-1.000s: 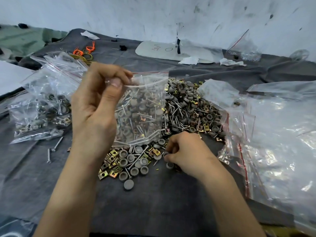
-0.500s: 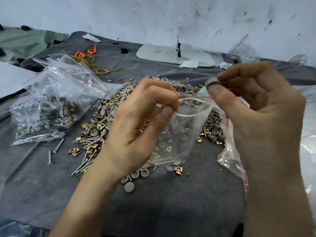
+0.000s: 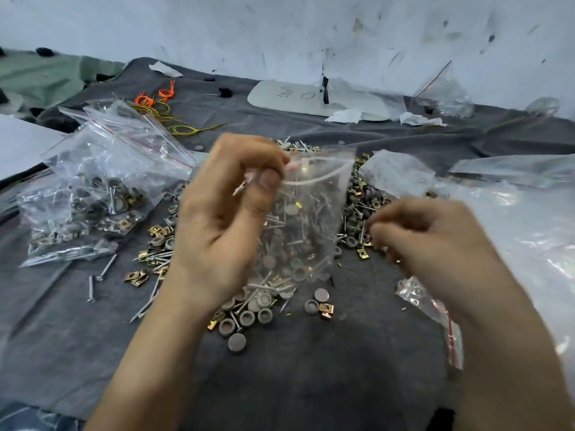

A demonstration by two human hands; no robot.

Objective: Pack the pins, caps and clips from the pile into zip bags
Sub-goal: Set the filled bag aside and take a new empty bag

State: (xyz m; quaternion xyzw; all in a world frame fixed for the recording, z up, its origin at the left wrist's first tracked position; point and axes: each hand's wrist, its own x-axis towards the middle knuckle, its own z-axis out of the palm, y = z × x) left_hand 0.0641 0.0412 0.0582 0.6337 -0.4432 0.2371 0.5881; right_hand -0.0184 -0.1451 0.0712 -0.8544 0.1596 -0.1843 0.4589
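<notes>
My left hand pinches the top edge of a clear zip bag, which hangs with its mouth open above the pile of grey caps, metal pins and gold clips. Through the bag I see pins, caps and clips. To the bag's right, my right hand is low over the right side of the pile, with curled fingers. It is blurred, and I cannot make out whether it holds a part.
Filled zip bags lie at the left on the grey cloth. Empty clear bags are heaped at the right, one small bag under my right wrist. Two loose pins lie left of the pile. A white board and orange wires lie behind.
My right hand has dropped from the bag's mouth to the right side of the pile. The bag in my left hand now hangs straighter.
</notes>
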